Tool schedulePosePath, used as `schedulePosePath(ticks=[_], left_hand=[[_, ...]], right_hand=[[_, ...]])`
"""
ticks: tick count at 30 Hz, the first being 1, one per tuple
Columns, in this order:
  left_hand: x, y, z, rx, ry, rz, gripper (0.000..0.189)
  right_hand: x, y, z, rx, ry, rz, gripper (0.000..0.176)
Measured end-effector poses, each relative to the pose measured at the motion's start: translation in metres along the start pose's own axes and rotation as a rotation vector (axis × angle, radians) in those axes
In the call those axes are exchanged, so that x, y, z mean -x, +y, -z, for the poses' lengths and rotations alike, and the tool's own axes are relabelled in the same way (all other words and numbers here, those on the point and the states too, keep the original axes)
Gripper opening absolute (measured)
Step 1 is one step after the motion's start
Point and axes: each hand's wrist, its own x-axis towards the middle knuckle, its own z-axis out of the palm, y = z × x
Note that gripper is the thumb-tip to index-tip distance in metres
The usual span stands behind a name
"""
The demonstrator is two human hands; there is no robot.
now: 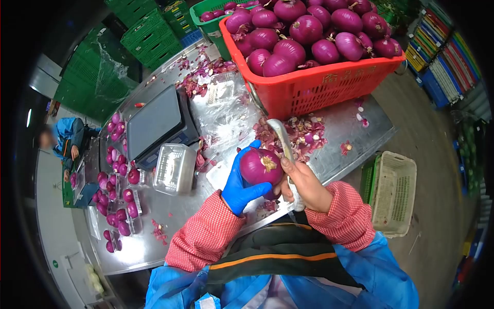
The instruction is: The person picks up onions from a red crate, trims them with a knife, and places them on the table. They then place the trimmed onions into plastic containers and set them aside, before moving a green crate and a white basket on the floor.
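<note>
A large red onion (255,169) rests in my left hand (237,188), which wears a blue glove and curls around it. Its dry, tan end faces up towards me. In my bare right hand (310,189) is a knife (282,138), its curved blade pointing up and away from me. The right thumb lies along the knife, close beside the onion, and part of the handle is hidden by the fingers. Loose onion skins (303,135) are scattered on the metal table (355,135) just beyond both hands.
A red crate (314,87) heaped with onions stands at the table's far side. A dark scale (157,123), a clear plastic tray (175,169) and packed onions (116,198) are at left. A pale crate (395,193) sits low at right. Another person (69,136) is at far left.
</note>
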Motion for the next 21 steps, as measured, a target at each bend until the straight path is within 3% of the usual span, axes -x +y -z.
schedulePosePath(ticks=[3, 4, 7, 11, 14, 21], left_hand=[[0.009, 0.0, -0.003, 0.11, 0.123, 0.086, 0.09], [0.011, -0.003, 0.001, 0.091, 0.124, 0.068, 0.088], [0.016, -0.002, 0.001, 0.044, 0.079, 0.086, 0.084], [0.021, 0.003, 0.001, 0.077, -0.02, 0.152, 0.082], [0.023, 0.007, -0.002, 0.124, -0.1, 0.176, 0.082], [0.035, 0.013, -0.015, 0.351, -0.157, 0.33, 0.08]], right_hand=[[0.001, 0.0, -0.005, 0.971, 0.4, 0.797, 0.02], [0.009, -0.008, -0.004, 1.179, 0.416, 0.869, 0.013], [0.023, -0.018, -0.008, 1.546, 0.332, 0.927, 0.019], [0.023, -0.027, -0.003, 1.651, 0.296, 0.956, 0.021], [0.021, -0.026, 0.005, 1.628, 0.207, 0.936, 0.037], [0.014, -0.019, 0.01, 1.52, 0.169, 1.027, 0.038]])
